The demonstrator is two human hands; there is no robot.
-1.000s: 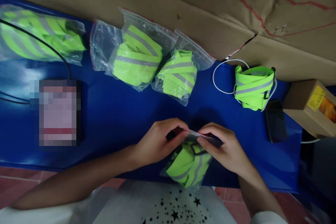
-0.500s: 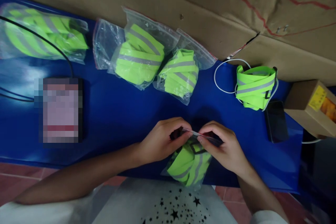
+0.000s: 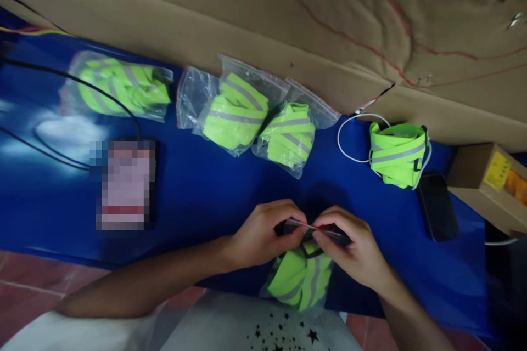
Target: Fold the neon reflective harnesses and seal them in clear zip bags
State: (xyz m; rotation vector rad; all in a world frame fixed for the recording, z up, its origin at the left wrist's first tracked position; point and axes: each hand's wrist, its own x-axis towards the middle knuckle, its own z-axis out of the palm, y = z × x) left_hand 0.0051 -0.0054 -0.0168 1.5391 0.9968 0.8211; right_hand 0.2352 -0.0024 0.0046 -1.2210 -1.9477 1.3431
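Observation:
My left hand (image 3: 267,233) and my right hand (image 3: 349,241) meet at the top edge of a clear zip bag (image 3: 323,285), near the table's front edge. Thumbs and fingertips of both hands pinch the bag's red-lined seal from either side, close together. Inside the bag lies a folded neon-yellow reflective strap (image 3: 294,279) with grey stripes and a black buckle, hanging below my fingers in front of my shirt. Whether the seal is closed along its whole length I cannot tell.
Along the back of the blue table (image 3: 197,186) lie several bagged reflective straps (image 3: 236,112). An unbagged strap bundle (image 3: 397,153) sits at right with a white cable, beside a black phone (image 3: 438,208) and a cardboard box (image 3: 473,181). A blurred-out device (image 3: 125,186) with black cables is left.
The view has shifted, so the table's things appear lower, those at left also further right. Both hands keep pinching the bag's top edge, with hardly any change in their grip.

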